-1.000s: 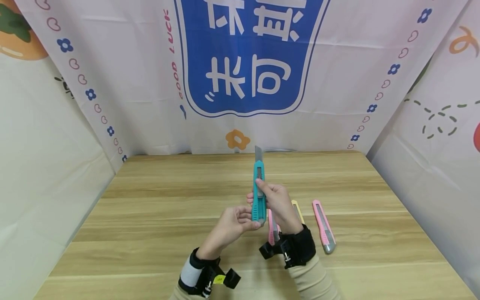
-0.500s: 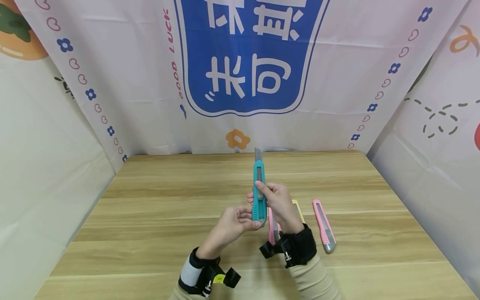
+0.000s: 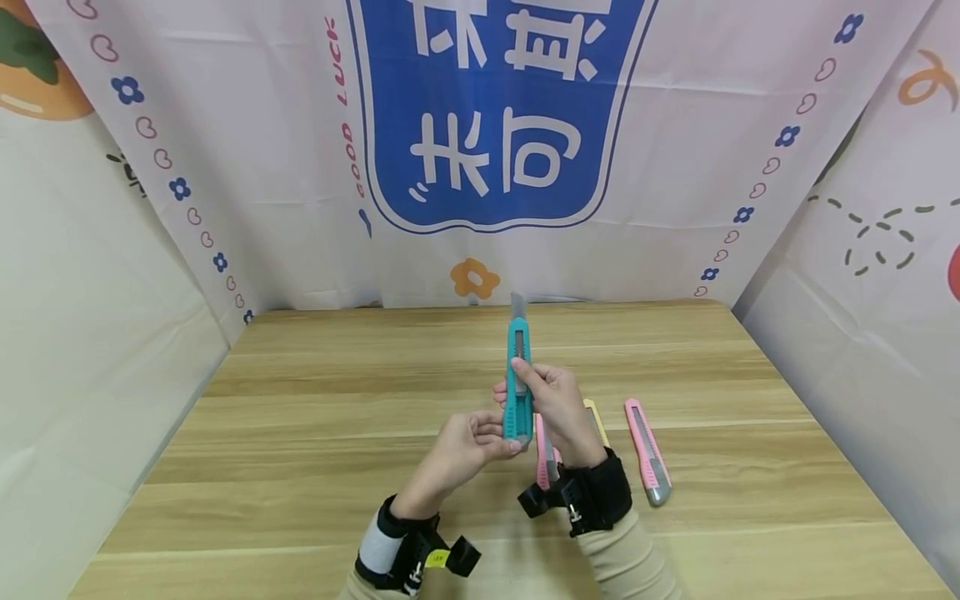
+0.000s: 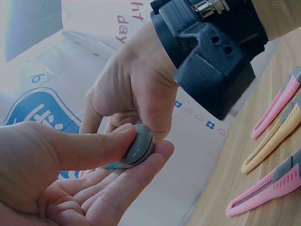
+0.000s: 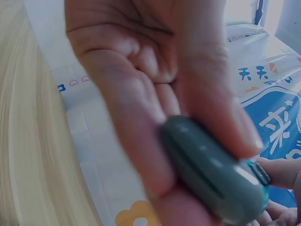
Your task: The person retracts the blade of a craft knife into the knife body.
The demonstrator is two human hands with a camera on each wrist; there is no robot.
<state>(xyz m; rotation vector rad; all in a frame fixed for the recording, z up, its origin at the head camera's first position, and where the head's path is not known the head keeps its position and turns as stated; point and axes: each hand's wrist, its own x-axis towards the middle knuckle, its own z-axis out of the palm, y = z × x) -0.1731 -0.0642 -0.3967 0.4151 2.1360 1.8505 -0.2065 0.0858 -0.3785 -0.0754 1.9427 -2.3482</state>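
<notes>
A teal utility knife [image 3: 519, 417] is held upright between both hands above the table, its metal blade [image 3: 517, 307] extended from the top. My right hand [image 3: 558, 412] grips the knife's body from the right, thumb lying along the slider track. At the bottom, my left hand [image 3: 457, 450] pinches the grey end cap [image 4: 140, 147] between thumb and fingers. That cap also shows large in the right wrist view, with the left hand's fingers around it. The right hand's fingers behind the knife are partly hidden.
On the wooden table [image 3: 300, 433] to the right lie a pink utility knife [image 3: 648, 454], a yellow utility knife [image 3: 596, 421] and another pink utility knife [image 3: 543, 454], the latter two partly covered by the right arm. A printed white cloth [image 3: 300, 167] hangs behind the table.
</notes>
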